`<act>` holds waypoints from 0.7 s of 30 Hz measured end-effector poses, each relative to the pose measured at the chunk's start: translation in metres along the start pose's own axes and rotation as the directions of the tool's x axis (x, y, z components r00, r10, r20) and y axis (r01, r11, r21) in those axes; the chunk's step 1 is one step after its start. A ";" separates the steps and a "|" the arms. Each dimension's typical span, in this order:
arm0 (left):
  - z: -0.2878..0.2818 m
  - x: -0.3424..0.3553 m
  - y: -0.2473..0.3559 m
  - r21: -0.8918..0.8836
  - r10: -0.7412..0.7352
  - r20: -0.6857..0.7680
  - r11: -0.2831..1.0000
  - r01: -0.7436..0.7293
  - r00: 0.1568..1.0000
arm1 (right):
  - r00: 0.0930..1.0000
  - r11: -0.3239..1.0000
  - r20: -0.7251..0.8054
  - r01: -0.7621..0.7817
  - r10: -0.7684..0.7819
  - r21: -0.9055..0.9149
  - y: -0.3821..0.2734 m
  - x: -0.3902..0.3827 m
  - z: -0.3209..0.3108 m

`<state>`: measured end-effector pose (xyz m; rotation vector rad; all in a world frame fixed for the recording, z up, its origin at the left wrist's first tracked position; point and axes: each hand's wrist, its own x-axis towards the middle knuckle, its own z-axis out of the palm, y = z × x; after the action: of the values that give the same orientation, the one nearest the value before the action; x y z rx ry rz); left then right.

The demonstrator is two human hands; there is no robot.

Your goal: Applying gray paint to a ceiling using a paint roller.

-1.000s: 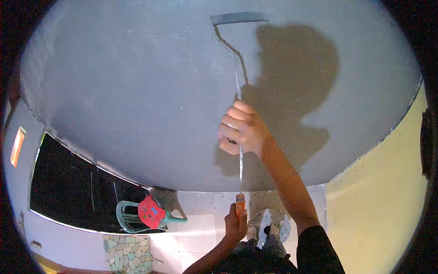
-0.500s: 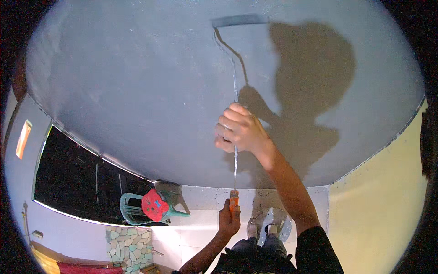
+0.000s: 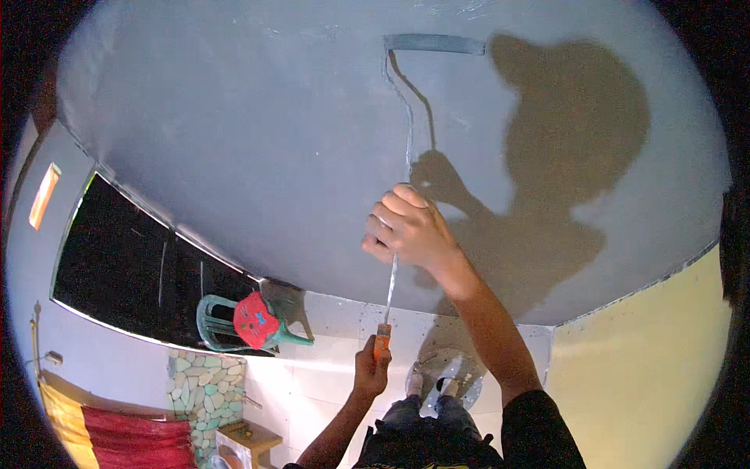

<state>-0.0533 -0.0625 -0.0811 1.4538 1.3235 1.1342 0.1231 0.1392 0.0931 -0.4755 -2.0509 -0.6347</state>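
Note:
A paint roller [image 3: 433, 44] rests against a broad grey wall [image 3: 234, 141] at the top of the view, on a bent metal frame [image 3: 409, 117] streaked with paint. My right hand [image 3: 402, 230] is closed round that metal rod about midway down. My left hand [image 3: 369, 367] grips the roller's orange handle [image 3: 382, 340] below it. My head, arm and the roller frame cast a dark shadow on the wall right of the rod. My feet [image 3: 416, 383] stand low in view on a round, paint-speckled surface [image 3: 469, 391].
A green plastic chair [image 3: 293, 338] with a red cushion [image 3: 251, 320] stands lower left beside a dark opening [image 3: 117, 242]. Beyond are a stone-patterned strip [image 3: 203, 379], red-and-yellow fabric [image 3: 133, 438] and a small wooden table [image 3: 262, 438]. A yellow wall [image 3: 625, 367] is at right.
The roller has shifted right and slightly down in the picture, while the lower handle and my left hand moved left. The view has swung, showing more of the fabric and the wooden table.

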 end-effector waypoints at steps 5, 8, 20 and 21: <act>0.007 -0.032 -0.032 -0.022 -0.006 0.047 1.000 0.007 0.999 | 0.984 1.000 0.179 -0.021 0.022 -0.005 -0.022 -0.041 0.007; -0.013 -0.048 -0.037 0.008 -0.165 -0.001 0.986 0.165 0.986 | 0.967 0.999 0.252 -0.035 0.030 0.016 -0.036 -0.056 0.012; -0.007 -0.034 0.021 -0.016 -0.158 -0.103 0.987 0.157 0.982 | 0.964 0.994 0.261 -0.081 0.058 0.077 -0.027 -0.030 0.005; -0.006 -0.032 0.019 -0.023 -0.144 -0.109 0.990 0.142 0.984 | 0.963 0.994 0.264 -0.081 0.058 0.076 -0.024 -0.028 0.005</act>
<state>-0.0554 -0.0959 -0.0636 1.2788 1.4683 1.1405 0.1210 0.1203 0.0611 -0.6044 -2.2884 -0.4576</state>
